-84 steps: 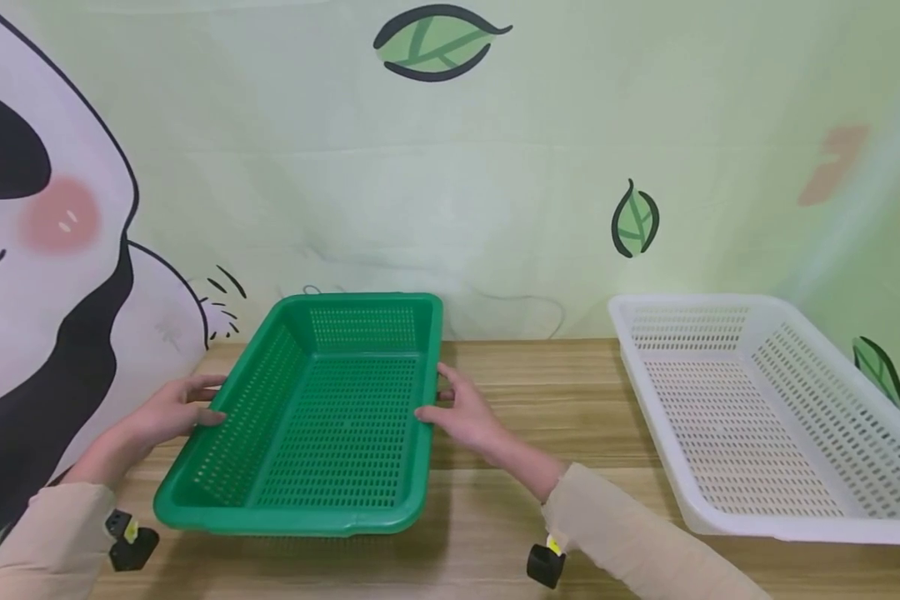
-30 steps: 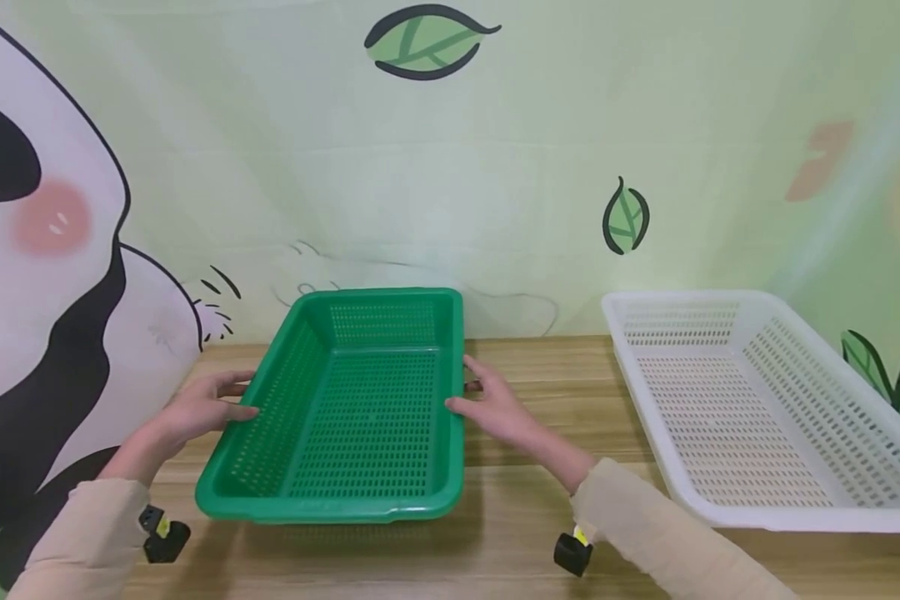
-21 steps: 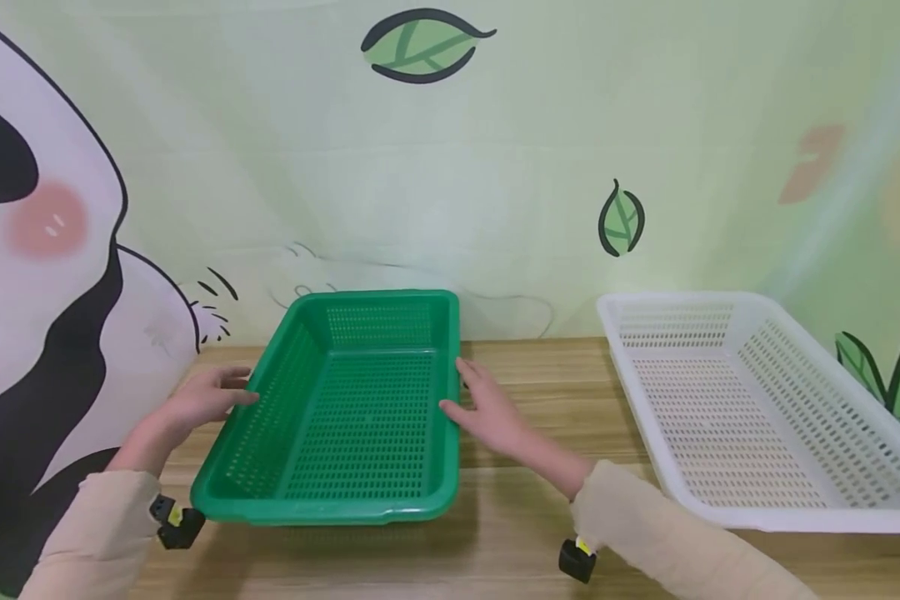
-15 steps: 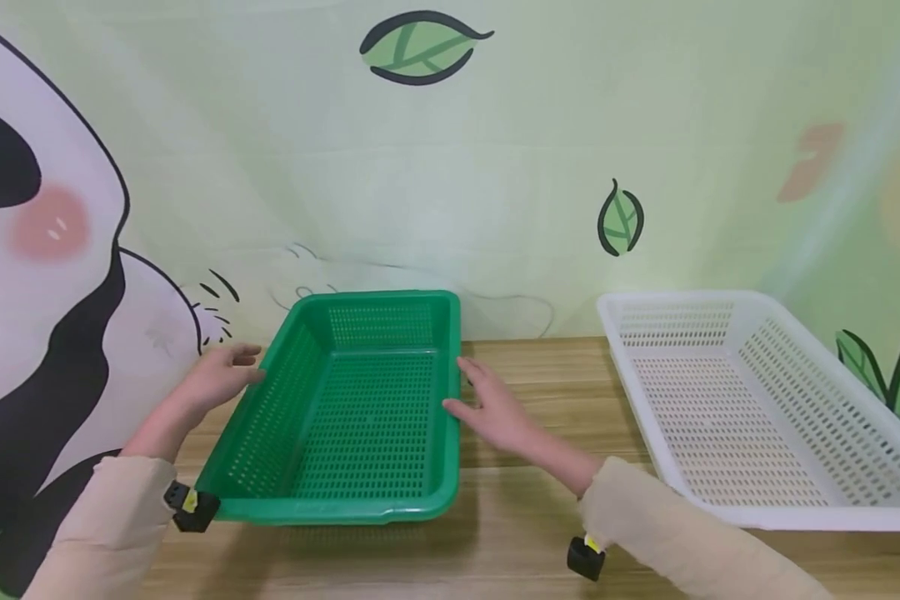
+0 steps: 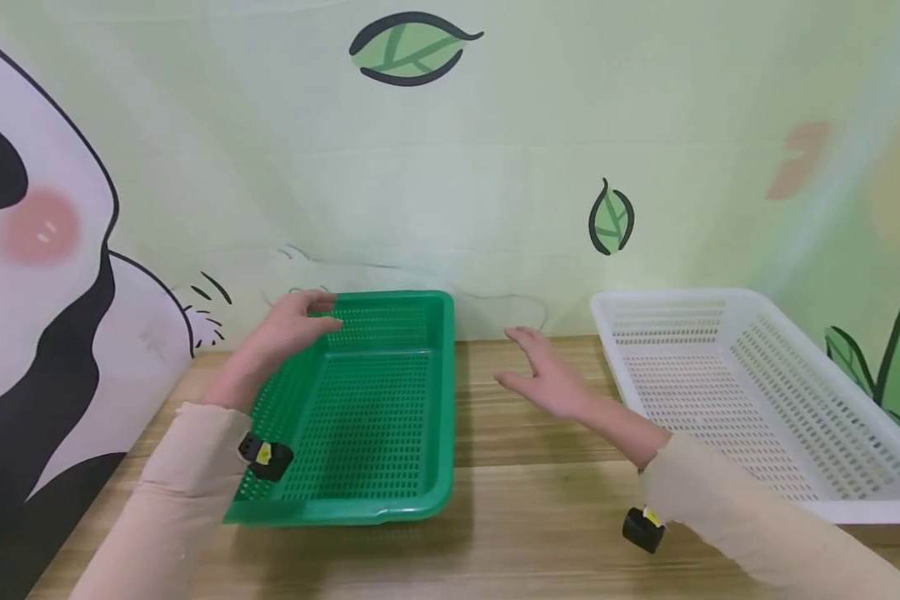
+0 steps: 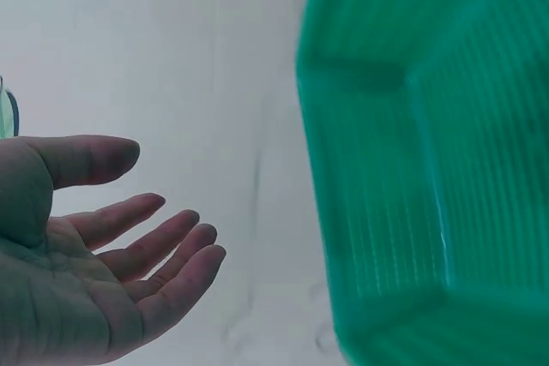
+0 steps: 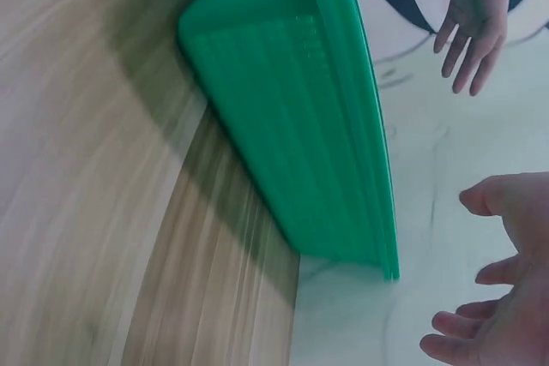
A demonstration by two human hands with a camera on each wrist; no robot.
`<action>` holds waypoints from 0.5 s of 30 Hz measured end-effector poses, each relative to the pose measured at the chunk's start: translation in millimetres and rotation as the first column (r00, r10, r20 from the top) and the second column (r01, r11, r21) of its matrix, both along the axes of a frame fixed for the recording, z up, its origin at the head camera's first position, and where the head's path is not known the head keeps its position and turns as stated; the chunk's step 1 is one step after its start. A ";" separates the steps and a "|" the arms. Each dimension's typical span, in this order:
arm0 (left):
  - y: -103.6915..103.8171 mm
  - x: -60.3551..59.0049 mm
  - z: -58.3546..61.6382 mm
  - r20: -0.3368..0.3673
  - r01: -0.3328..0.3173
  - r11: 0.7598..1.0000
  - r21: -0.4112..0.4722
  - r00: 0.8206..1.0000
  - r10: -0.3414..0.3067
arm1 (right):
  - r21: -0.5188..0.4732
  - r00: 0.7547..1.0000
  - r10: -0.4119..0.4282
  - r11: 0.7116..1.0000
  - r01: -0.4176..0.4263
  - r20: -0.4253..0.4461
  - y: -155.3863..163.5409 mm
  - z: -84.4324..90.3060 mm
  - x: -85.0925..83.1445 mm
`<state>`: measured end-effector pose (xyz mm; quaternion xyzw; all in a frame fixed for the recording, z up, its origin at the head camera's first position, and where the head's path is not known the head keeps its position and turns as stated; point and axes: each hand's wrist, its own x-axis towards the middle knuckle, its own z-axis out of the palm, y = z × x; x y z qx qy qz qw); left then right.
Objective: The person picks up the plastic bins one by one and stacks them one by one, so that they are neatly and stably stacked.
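Note:
A green plastic basket (image 5: 367, 417) with slotted sides and floor sits on the wooden table, left of centre in the head view. My left hand (image 5: 285, 329) hovers over its left rim, fingers loosely extended and holding nothing; the forearm hides part of that rim. In the left wrist view the palm (image 6: 77, 280) is turned up, apart from the basket wall (image 6: 369, 195). My right hand (image 5: 551, 379) is in the air between the green basket and a white basket (image 5: 630, 392), thumb and fingers spread, nothing in it.
Bare wooden tabletop (image 5: 525, 508) shows between and in front of the two baskets. Behind stands a pale green backdrop (image 5: 495, 167) printed with leaves and a panda (image 5: 52, 275). Each sleeve carries a small black camera (image 5: 642, 530).
Earlier, both hands held the green basket's sides and it shifted right. Since then they have let go: the left rose up and rightward, the right drew away toward the white basket.

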<state>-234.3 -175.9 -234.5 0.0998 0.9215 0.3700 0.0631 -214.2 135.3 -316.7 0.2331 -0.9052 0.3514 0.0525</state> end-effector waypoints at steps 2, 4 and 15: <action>12.6 -1.1 1.6 -0.007 0.010 1.000 0.021 1.000 -0.010 | 0.029 1.000 -0.001 1.000 0.001 0.018 9.6 0.7 -0.9; 24.8 -2.1 2.2 -0.010 0.018 0.999 0.038 1.000 -0.018 | 0.044 0.999 0.001 0.999 -0.003 0.038 18.5 1.5 -1.4; 93.7 -7.5 -3.2 0.022 0.035 0.989 0.145 0.999 -0.039 | 0.106 0.994 -0.093 0.991 0.087 0.051 68.4 17.7 -4.9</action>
